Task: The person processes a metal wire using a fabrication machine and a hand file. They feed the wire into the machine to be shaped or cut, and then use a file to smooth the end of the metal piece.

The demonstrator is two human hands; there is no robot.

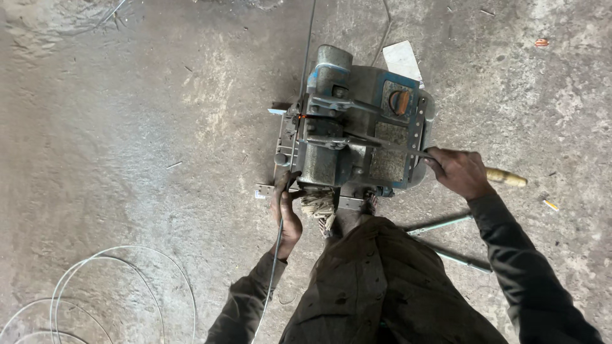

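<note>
**Wire in machine, lever gripped**

We're standing over a blue-grey bench machine (357, 121) on the concrete floor (127, 127). Left hand (285, 213) is closed around a thin wire (275, 255) right at the machine's near-left edge; the wire runs from below, past our sleeve, up through the fist and into the clamp area. A small orange glow (303, 117) shows at the clamp on the machine's left side, so we judge the wire is seated and heating/working there, i.e. mid-cycle, not finished. Past the machine a thin rod or wire (308, 44) carries on away from us; can't tell if it's the same piece.

Right hand (460, 172) is fisted on the long lever (395, 148) near its yellowish handle end (507, 177), to the right of the machine.

Wire sits between the hands, touching left hand only; right is well apart from it. More wire in loose coils (95, 286) on the floor at lower left, apparently not processed. White scrap (403, 58) behind the machine, metal bars (446, 239) by our right leg.
</note>
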